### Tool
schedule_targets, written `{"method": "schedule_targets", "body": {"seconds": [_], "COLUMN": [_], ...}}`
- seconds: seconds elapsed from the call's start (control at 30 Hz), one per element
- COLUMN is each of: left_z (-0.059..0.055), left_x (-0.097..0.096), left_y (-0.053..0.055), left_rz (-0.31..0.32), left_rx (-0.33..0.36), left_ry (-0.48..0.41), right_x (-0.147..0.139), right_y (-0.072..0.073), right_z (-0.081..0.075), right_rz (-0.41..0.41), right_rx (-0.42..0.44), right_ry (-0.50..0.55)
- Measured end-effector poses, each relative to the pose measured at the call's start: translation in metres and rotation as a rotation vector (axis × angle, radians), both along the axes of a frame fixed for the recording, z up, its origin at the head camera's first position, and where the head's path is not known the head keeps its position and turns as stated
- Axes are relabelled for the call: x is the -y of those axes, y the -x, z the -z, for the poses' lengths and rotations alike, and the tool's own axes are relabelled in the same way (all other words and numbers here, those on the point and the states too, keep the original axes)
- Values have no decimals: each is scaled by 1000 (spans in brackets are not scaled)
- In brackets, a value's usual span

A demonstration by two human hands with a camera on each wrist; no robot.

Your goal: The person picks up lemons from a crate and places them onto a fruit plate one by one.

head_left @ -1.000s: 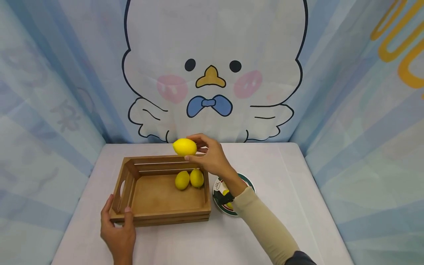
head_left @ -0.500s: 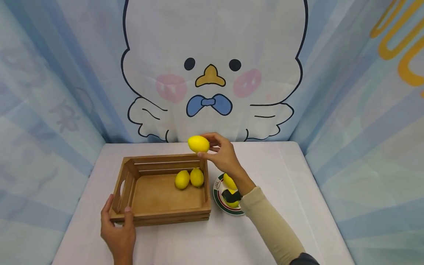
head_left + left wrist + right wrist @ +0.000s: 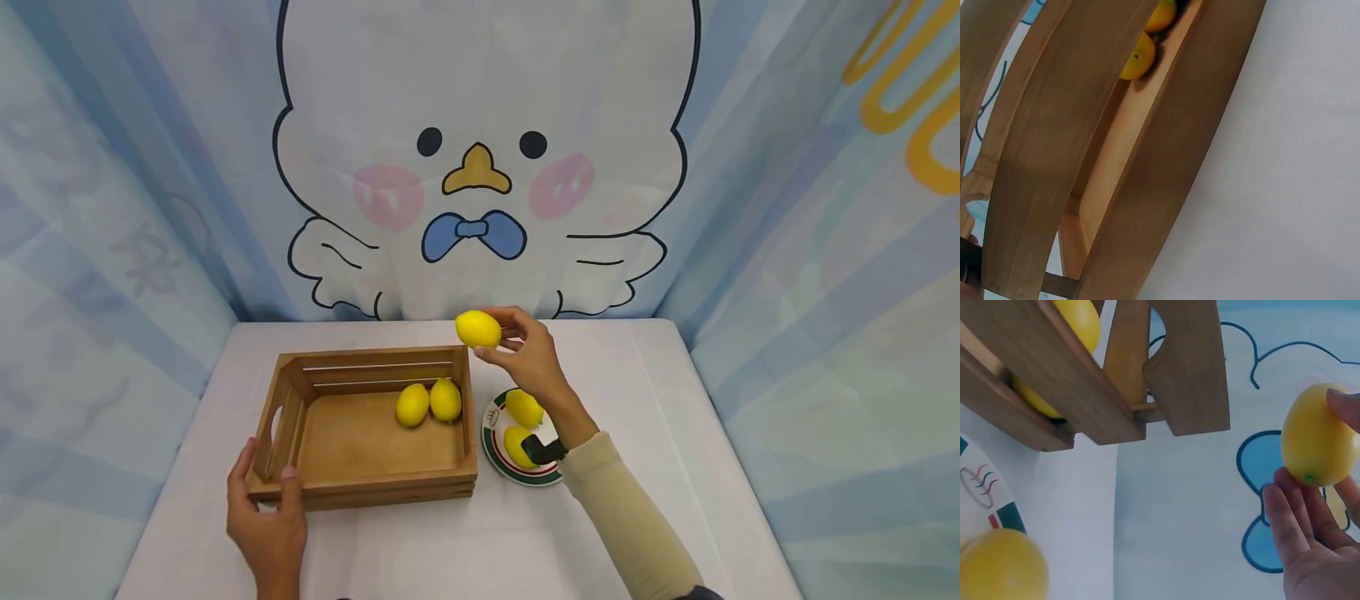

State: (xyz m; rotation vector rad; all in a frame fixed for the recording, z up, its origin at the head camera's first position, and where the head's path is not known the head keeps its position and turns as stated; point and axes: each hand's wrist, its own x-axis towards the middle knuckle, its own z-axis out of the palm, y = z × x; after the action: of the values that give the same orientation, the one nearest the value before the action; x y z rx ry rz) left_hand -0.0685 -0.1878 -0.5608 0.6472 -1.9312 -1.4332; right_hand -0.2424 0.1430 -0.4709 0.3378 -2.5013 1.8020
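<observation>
Held lemon (image 3: 478, 330): sits further right than a second ago, as does the right hand (image 3: 529, 358); raised near the far-right corner of the crate (image 3: 375, 493);
Left hand (image 3: 266, 533): grips the crate's near-left corner;
Crate lemons (image 3: 412, 406): two, between the hands;
Right hand: pinches the held lemon;
Plate (image 3: 490, 433): nearer than the right hand; bears two lemons (image 3: 523, 408);
Transfer: looks midway; one lemon aloft.

plate (image 3: 495, 429) partly hidden behind right wrist (image 3: 573, 418); left forearm (image 3: 278, 583) cut off.

Pale blue drapes (image 3: 97, 275), one showing a cartoon bird (image 3: 480, 92), border a white table (image 3: 637, 400).
</observation>
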Motion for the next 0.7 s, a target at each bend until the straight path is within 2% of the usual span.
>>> {"method": "schedule_targets", "body": {"seconds": [0.2,0.5,0.7], "left_z": [1,1,2], "left_x": [1,2,1], "left_y": [0,0,0], "left_rz": [2,-3,-6], "left_rx": [2,1,7], "left_ry": [-2,2,0], "right_x": [-11,-29,-39], "right_y": [-5,-18,-22], "right_z": [9,23,33], "right_rz": [35,142,175], "right_rx": [20,138,141], "right_ry": [5,19,43]}}
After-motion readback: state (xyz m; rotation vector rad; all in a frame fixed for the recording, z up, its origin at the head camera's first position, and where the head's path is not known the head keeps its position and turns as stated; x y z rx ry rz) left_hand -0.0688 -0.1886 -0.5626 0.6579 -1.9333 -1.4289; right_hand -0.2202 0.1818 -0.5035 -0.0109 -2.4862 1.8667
